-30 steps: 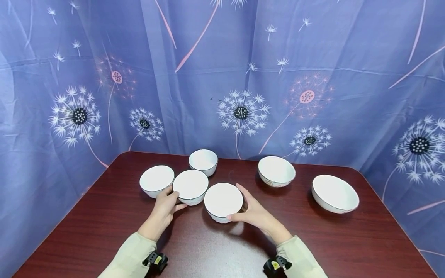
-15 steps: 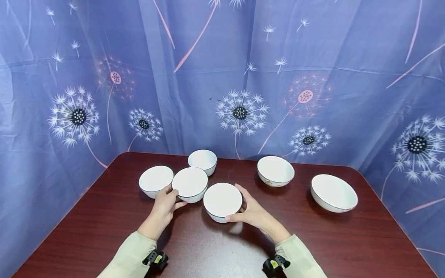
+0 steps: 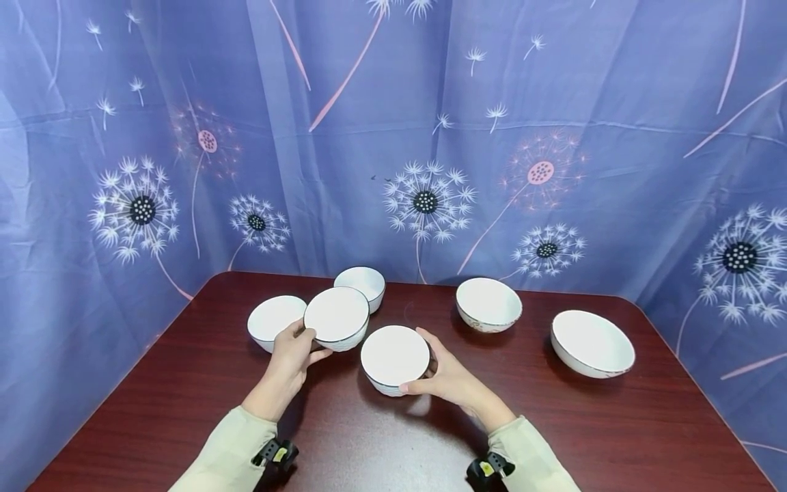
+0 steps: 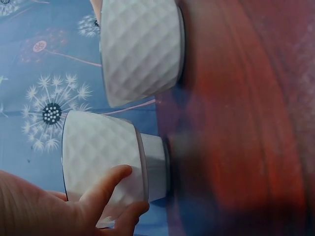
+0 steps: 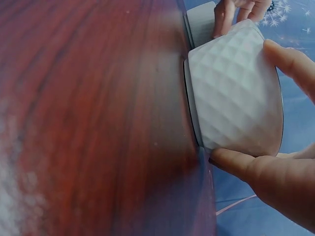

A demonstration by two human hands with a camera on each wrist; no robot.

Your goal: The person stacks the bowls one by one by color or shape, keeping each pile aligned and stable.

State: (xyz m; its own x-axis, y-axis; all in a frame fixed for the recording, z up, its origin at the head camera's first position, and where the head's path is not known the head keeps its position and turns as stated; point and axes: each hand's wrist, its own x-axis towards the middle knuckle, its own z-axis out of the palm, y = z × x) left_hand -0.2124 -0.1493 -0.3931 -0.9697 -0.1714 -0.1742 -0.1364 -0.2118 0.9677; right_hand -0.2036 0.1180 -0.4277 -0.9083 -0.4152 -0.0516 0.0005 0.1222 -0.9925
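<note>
The left grip (image 3: pixel 292 352) pinches a textured bowl (image 3: pixel 337 314) apparently above the surface (image 3: pixel 178 383), the right grip (image 3: pixel 451 376) curls round a second bowl (image 3: pixel 395 355) standing there, and the lifting step probably calls next for clearing the rear bowl (image 3: pixel 364 277).

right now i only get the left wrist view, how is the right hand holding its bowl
Observer: The right hand grips the textured bowl from its right, thumb on the near side.
Operator: ok anything on the table right of that hand
Observer: Yes, two more bowls: the rightmost bowl, and a mid-right bowl set farther back on the table.
Operator: and is a bowl hiding past the left hand
Observer: Yes, in the head view a far-left bowl lies just beyond the left hand, partly covered by it.
</note>
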